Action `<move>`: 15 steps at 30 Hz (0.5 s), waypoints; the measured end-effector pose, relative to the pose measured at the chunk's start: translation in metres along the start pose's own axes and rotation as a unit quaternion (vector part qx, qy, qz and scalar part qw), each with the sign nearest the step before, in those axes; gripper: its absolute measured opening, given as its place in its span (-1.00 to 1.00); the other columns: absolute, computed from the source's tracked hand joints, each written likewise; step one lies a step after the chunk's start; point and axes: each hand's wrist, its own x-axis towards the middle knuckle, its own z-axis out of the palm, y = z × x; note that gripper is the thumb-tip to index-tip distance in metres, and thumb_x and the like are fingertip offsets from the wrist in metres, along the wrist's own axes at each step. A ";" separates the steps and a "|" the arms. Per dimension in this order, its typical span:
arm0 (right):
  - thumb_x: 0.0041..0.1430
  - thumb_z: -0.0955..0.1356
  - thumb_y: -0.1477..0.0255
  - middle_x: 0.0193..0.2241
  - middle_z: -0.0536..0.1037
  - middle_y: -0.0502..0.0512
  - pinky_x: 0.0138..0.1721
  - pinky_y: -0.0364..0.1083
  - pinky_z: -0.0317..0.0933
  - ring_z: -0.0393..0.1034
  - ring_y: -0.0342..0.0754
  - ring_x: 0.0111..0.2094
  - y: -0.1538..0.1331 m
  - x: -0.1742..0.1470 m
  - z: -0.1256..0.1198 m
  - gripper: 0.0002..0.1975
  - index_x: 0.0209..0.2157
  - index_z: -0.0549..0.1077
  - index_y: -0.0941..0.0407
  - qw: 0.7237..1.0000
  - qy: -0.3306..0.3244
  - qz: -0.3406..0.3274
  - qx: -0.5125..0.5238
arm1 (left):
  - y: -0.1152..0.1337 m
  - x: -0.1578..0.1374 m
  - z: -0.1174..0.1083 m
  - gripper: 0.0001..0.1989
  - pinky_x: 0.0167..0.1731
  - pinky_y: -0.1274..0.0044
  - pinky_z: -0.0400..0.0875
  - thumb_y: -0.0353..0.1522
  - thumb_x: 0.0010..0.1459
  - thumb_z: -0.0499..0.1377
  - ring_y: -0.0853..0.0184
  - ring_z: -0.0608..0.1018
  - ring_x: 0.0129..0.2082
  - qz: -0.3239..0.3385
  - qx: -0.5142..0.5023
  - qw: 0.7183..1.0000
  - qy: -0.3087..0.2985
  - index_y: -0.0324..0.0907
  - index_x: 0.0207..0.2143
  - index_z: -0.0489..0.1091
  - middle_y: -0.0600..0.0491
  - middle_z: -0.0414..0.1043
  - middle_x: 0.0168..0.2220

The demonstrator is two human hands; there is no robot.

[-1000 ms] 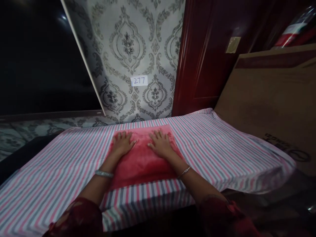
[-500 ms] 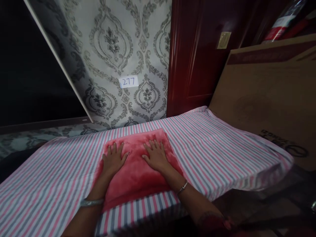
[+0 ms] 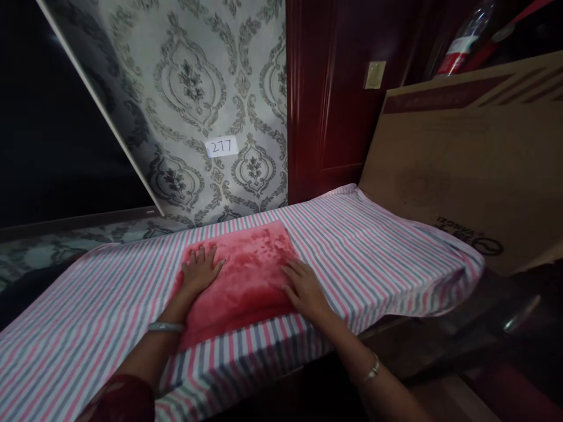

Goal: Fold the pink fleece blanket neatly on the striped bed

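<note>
A folded red plush cloth (image 3: 246, 275), soft and fuzzy like a blanket, lies flat near the front edge of a table under a striped tablecloth (image 3: 360, 246). On its left part rests my left hand (image 3: 201, 271), palm down with the fingers spread. My right hand (image 3: 305, 288) is at the cloth's right edge, fingers stretched toward the left and touching the plush. Its fingertips lie on the pile, and the thumb is a little apart from the fingers. Neither hand grasps the cloth.
A dark screen (image 3: 65, 129) stands at the left. Behind the table is a patterned wall with a paper label (image 3: 222, 146) reading 277. To the right, a large cardboard box (image 3: 466, 158) leans beside the table, with a plastic bottle (image 3: 464, 47) behind its top.
My right hand has slid from the upper middle of the red cloth to its right edge. The left hand stays on the left part. The view has shifted slightly right.
</note>
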 end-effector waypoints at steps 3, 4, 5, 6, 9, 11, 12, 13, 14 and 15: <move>0.25 0.30 0.44 0.14 0.42 0.26 0.12 0.21 0.25 0.29 0.19 0.13 0.010 -0.032 -0.010 -0.48 0.25 0.32 0.08 0.999 0.029 0.042 -0.008 | 0.017 0.008 -0.018 -0.40 0.22 0.00 0.12 -0.14 0.28 0.01 -0.19 0.24 0.30 0.064 -0.032 0.997 0.004 -0.27 0.27 0.30 -0.33 0.19 0.32; 0.23 0.31 0.45 0.10 0.45 0.25 0.07 0.20 0.28 0.32 0.19 0.08 0.011 -0.038 -0.013 -0.43 0.28 0.29 0.07 0.998 0.022 0.056 -0.012 | 0.028 0.011 -0.023 -0.45 0.21 0.07 0.18 -0.17 0.27 0.03 -0.13 0.33 0.24 0.107 -0.064 0.992 0.016 -0.28 0.19 0.37 -0.31 0.30 0.25; 0.20 0.33 0.47 0.05 0.46 0.24 0.03 0.18 0.31 0.34 0.18 0.03 0.011 -0.041 -0.016 -0.39 0.29 0.26 0.05 0.998 0.013 0.065 -0.016 | 0.041 0.014 -0.028 -0.50 0.18 0.15 0.24 -0.19 0.25 0.05 -0.06 0.40 0.18 0.154 -0.112 0.981 0.024 -0.27 0.12 0.43 -0.28 0.39 0.18; 0.18 0.33 0.49 0.01 0.47 0.23 -0.01 0.16 0.33 0.34 0.18 0.00 0.010 -0.043 -0.018 -0.37 0.30 0.26 0.05 0.997 0.002 0.071 -0.022 | 0.056 0.017 -0.030 -0.54 0.14 0.23 0.29 -0.20 0.23 0.08 0.01 0.45 0.12 0.202 -0.174 0.964 0.024 -0.25 0.07 0.47 -0.23 0.45 0.11; 0.12 0.31 0.59 -0.07 0.47 0.21 -0.09 0.08 0.34 0.34 0.15 -0.06 0.006 -0.041 -0.022 -0.35 0.27 0.30 0.05 0.996 -0.020 0.072 -0.048 | 0.103 0.022 -0.028 -0.56 -0.10 0.40 0.42 -0.15 0.16 0.16 0.17 0.56 -0.13 0.296 -0.381 0.874 -0.061 -0.23 -0.02 0.50 -0.12 0.57 -0.10; 0.15 0.27 0.62 -0.13 0.46 0.17 -0.19 -0.01 0.32 0.36 0.09 -0.15 0.003 -0.039 -0.023 -0.41 0.22 0.36 0.04 0.995 -0.026 0.074 -0.068 | 0.127 0.021 -0.018 -0.49 -0.34 0.48 0.41 -0.10 0.10 0.21 0.27 0.54 -0.36 0.301 -0.484 0.810 -0.139 -0.25 0.01 0.47 -0.02 0.55 -0.33; 0.18 0.25 0.62 -0.17 0.46 0.15 -0.25 -0.05 0.30 0.37 0.04 -0.22 0.001 -0.037 -0.024 -0.45 0.18 0.39 0.03 0.994 -0.027 0.076 -0.075 | 0.135 0.019 -0.012 -0.44 -0.42 0.51 0.36 -0.09 0.07 0.25 0.32 0.50 -0.45 0.289 -0.525 0.783 -0.164 -0.26 0.02 0.45 0.05 0.50 -0.44; 0.20 0.24 0.62 -0.20 0.46 0.13 -0.31 -0.08 0.26 0.36 -0.01 -0.29 -0.001 -0.035 -0.024 -0.50 0.14 0.42 0.02 0.994 -0.026 0.076 -0.079 | 0.139 0.016 -0.006 -0.42 -0.47 0.54 0.31 -0.09 0.03 0.28 0.37 0.45 -0.52 0.272 -0.561 0.761 -0.178 -0.27 0.02 0.44 0.11 0.44 -0.52; 0.23 0.22 0.62 -0.22 0.45 0.11 -0.36 -0.10 0.23 0.34 -0.05 -0.36 -0.003 -0.032 -0.023 -0.53 0.10 0.45 0.02 0.994 -0.024 0.074 -0.081 | 0.142 0.014 0.001 -0.42 -0.51 0.57 0.27 -0.09 -0.01 0.32 0.40 0.41 -0.56 0.249 -0.597 0.741 -0.181 -0.26 -0.01 0.45 0.15 0.39 -0.57; 0.24 0.22 0.62 -0.23 0.44 0.10 -0.38 -0.12 0.20 0.32 -0.07 -0.39 -0.007 -0.028 -0.023 -0.56 0.07 0.47 0.02 0.994 -0.019 0.068 -0.081 | 0.141 0.012 0.006 -0.45 -0.52 0.58 0.24 -0.08 -0.04 0.34 0.43 0.38 -0.58 0.224 -0.629 0.723 -0.177 -0.26 -0.09 0.47 0.17 0.36 -0.59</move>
